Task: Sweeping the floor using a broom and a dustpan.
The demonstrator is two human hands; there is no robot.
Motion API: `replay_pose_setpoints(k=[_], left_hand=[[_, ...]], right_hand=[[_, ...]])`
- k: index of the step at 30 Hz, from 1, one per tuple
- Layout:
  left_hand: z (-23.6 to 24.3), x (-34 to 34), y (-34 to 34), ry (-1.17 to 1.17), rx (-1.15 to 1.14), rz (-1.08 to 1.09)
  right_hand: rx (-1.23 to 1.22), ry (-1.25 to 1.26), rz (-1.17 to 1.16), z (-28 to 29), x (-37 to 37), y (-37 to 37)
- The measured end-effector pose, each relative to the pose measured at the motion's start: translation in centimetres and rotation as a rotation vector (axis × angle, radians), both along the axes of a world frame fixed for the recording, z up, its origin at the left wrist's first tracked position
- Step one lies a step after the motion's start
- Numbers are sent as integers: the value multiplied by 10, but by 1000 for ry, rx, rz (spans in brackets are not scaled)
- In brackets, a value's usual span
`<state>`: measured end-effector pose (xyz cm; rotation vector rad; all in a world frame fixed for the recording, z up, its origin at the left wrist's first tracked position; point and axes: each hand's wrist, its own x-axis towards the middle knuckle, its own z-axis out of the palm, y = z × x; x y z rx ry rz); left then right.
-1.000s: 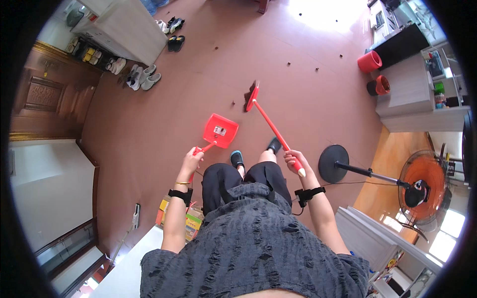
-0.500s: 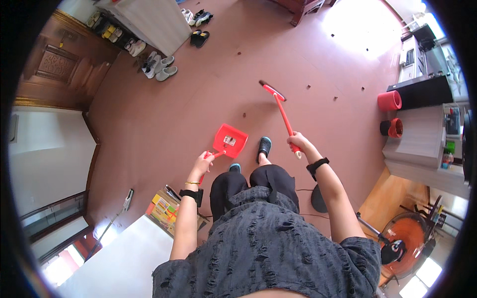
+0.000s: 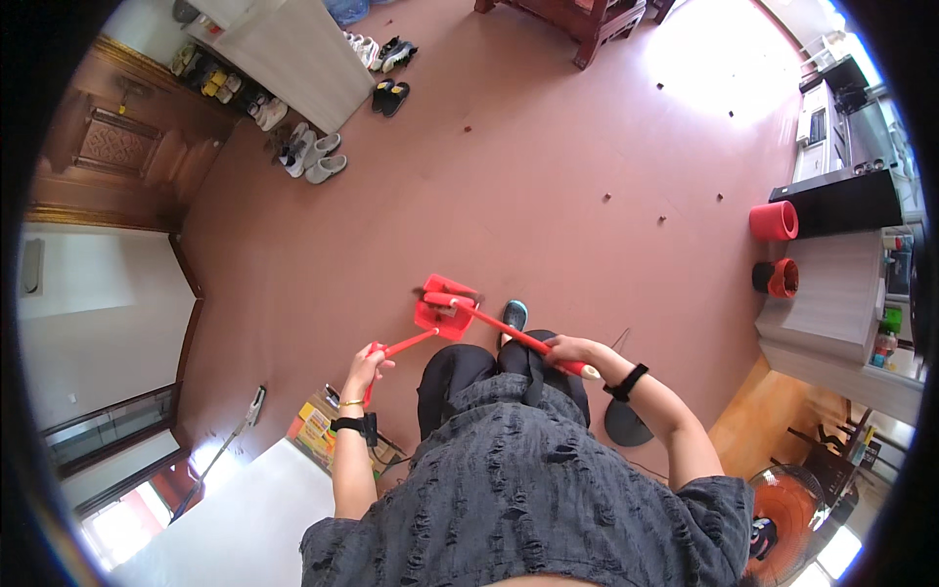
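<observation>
My left hand (image 3: 368,364) is closed around the red handle of a dustpan (image 3: 430,320), whose pan rests at floor level just ahead of my feet. My right hand (image 3: 567,354) grips the red stick of a small broom (image 3: 514,337) close to its pale end. The broom's head lies over the pan, its dark bristles showing at both sides and hiding much of the inside. Small dark bits are scattered on the reddish floor, one bit (image 3: 468,129) farther ahead and another (image 3: 607,198) to the right.
Several shoes (image 3: 326,168) stand by a pale cabinet (image 3: 303,59) at far left. Wooden furniture (image 3: 592,29) is at the back. Red bins (image 3: 774,221) line the right side. A box (image 3: 315,421) and white surface (image 3: 259,509) are at near left; a fan (image 3: 782,523) stands at near right.
The broom has swung from out over the floor at right down to the left, onto the dustpan. My left hand and the dustpan have come a little nearer to me.
</observation>
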<state>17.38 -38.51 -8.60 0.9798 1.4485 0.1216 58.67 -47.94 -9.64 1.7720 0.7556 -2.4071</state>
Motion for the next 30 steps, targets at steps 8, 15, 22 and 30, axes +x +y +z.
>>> replay_pose_setpoints(k=[8,15,22,30], left_hand=[[34,-13,2,-19,4,489],[47,-31,23,-118,85,760],[30,-52,96,-276,129,883],[-9,-88,171,-117,132,512]], right_hand=[[56,155,-64,77,40,2],[97,349,-316,49,-8,91],[-575,959,-1181,-27,-61,220],[-691,1226,-1673,-56,-6,258]])
